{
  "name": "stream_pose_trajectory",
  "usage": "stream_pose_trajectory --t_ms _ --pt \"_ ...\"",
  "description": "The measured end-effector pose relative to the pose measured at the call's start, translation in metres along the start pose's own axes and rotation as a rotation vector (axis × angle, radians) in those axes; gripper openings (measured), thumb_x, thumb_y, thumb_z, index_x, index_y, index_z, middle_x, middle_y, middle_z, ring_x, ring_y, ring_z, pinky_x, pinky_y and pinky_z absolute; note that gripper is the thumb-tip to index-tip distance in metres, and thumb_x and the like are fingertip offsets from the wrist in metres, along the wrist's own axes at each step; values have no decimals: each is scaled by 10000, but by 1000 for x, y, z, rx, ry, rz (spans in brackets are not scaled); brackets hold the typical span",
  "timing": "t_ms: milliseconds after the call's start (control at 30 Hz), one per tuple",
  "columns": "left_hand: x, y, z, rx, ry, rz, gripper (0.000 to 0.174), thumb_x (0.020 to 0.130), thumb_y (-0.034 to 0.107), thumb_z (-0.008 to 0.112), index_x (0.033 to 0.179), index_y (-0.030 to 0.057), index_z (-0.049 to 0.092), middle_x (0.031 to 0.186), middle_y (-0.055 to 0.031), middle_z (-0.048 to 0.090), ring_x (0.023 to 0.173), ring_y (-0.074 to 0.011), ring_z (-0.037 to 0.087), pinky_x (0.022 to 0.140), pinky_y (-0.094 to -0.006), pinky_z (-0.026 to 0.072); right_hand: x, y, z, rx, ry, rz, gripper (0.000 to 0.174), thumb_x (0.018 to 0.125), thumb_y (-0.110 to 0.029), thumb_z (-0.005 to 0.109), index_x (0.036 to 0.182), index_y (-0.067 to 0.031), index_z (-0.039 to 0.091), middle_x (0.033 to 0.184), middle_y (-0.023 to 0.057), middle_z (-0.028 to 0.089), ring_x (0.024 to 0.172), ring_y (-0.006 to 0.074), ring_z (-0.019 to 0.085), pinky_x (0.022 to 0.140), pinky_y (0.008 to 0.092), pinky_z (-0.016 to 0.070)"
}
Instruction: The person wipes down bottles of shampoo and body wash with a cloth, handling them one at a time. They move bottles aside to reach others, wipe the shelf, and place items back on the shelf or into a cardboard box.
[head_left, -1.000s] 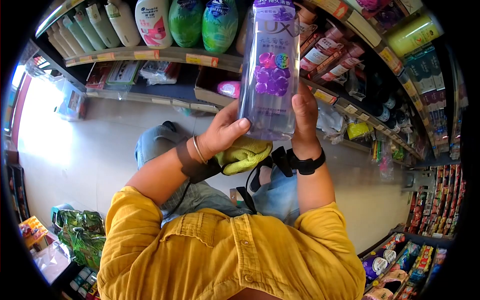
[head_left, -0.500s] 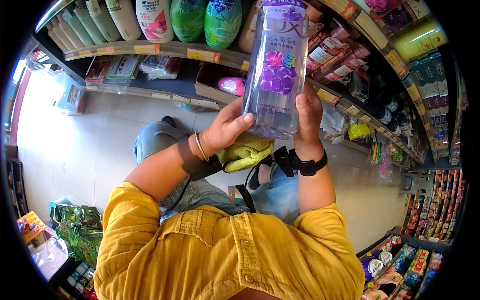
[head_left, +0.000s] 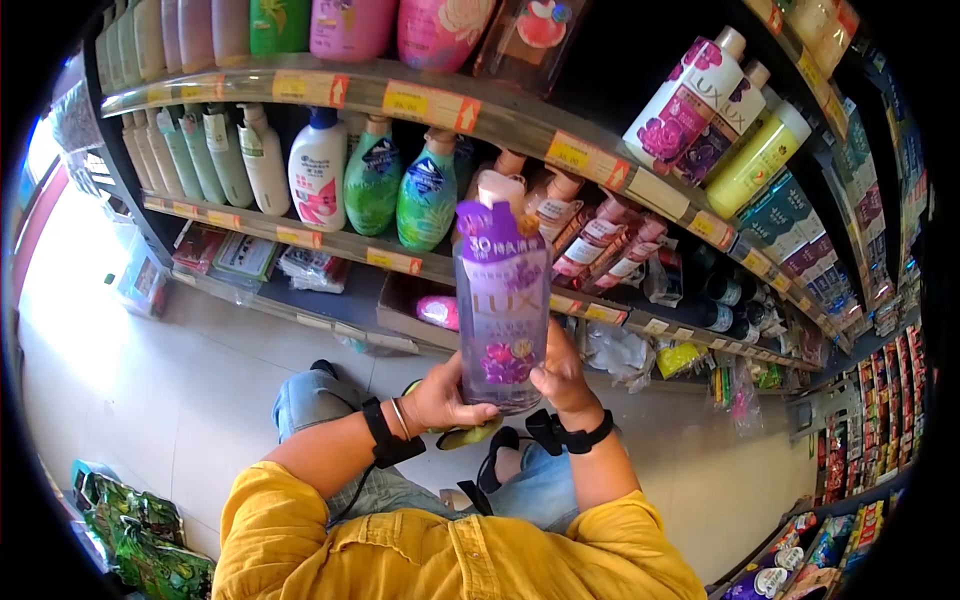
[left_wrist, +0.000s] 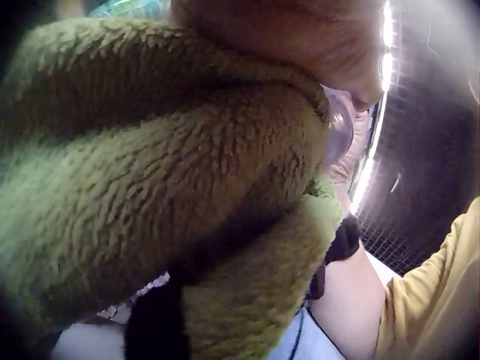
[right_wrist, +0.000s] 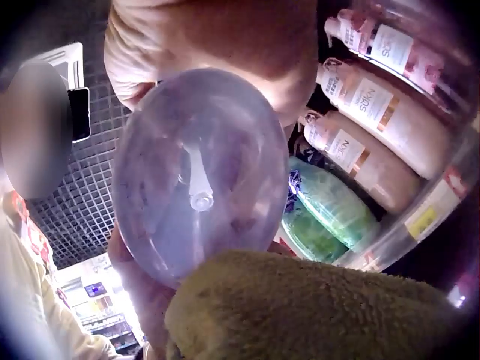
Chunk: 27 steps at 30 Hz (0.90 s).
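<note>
Both hands hold a clear purple LUX body wash bottle upright in front of the shelves, its grape label facing the head camera. My left hand grips its lower left side, thumb across the front near the base. On the lower right side, my right hand grips it with the thumb on the front. A green plush cloth is under the left hand, mostly hidden by it in the head view. In the right wrist view the bottle's rounded base shows an inner tube, with the cloth beside it.
Curved shelves ahead carry green bottles, a white shampoo bottle and pink bottles on the upper tier. White LUX bottles stand at upper right. An open carton sits on the bottom shelf. A green patterned bag lies lower left.
The head view has tilted up, so the upper shelf now shows. The bottle and both hands appear lower and smaller, and the bottle's purple shoulder has come into view. Both hands keep hold.
</note>
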<state>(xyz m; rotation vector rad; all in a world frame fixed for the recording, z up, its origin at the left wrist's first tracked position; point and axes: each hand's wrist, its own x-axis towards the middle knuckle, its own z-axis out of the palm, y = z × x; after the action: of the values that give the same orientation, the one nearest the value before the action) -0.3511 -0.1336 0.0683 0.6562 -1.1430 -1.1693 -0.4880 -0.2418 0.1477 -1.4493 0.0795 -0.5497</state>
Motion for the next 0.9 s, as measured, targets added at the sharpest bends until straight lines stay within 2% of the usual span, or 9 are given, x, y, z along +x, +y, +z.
stream_pose_trajectory --t_ms 133,200,367,467,500,600,667,767,900 --pt "-4 7 -9 273 78 105 682 693 196 728 1223 10 341 1068 -102 550 965 -142 521 838 -290 421 4 -11 17 -168 -40 -3 732 748 -167 590 1330 17 186 1256 109 388 1153 183 378 976 324 282" --pt "-5 15 -15 461 148 104 662 667 235 745 1179 14 388 985 -116 590 886 -153 568 774 -285 452 5 -11 25 -430 84 -99 797 733 -225 649 1328 21 179 1246 123 399 1146 190 386 967 328 294" --pt "-2 20 -17 425 251 202 674 641 348 743 1125 4 424 934 -128 614 858 -184 605 723 -298 470 6 -1 60 -824 342 -216 1135 568 -471 766 1321 44 90 1263 243 301 1152 341 372 949 392 316" --pt "-10 30 -18 769 334 131 655 596 342 760 1067 12 446 826 -205 590 759 -348 598 626 -354 477 18 -1 74 -903 436 -245 1168 539 -470 780 1320 43 79 1260 239 311 1150 344 373 948 395 317" --pt "-10 33 -18 864 347 239 635 584 321 763 1045 17 450 782 -210 575 719 -375 576 587 -378 469 22 -2 76 -893 449 -242 1123 547 -378 801 1315 36 94 1238 226 336 1136 328 388 944 394 322" --pt "-14 45 -20 827 344 227 655 570 320 773 1054 23 446 782 -209 573 716 -381 570 587 -387 467 34 -7 84 -811 449 -323 1021 570 -241 783 1303 30 126 1214 201 358 1117 301 402 940 386 327" --pt "-14 43 -25 880 303 339 649 596 289 774 1084 25 437 775 -175 582 678 -326 589 579 -351 469 43 -21 88 -822 463 -385 945 578 -155 744 1298 11 154 1192 173 372 1106 271 405 935 374 334" --pt "-13 40 -33 457 206 353 532 720 180 710 1144 34 423 741 -52 562 656 -103 538 580 -226 436 52 -34 73 -671 467 -258 934 589 -174 747 1313 -27 175 1180 142 382 1080 232 426 891 370 382" --pt "-11 34 -47 214 407 168 382 782 133 648 1089 25 449 721 -8 544 648 -61 502 581 -201 416 75 -84 52 -541 458 -266 845 634 -248 729 1293 -50 238 1099 115 456 1012 196 476 819 335 448"
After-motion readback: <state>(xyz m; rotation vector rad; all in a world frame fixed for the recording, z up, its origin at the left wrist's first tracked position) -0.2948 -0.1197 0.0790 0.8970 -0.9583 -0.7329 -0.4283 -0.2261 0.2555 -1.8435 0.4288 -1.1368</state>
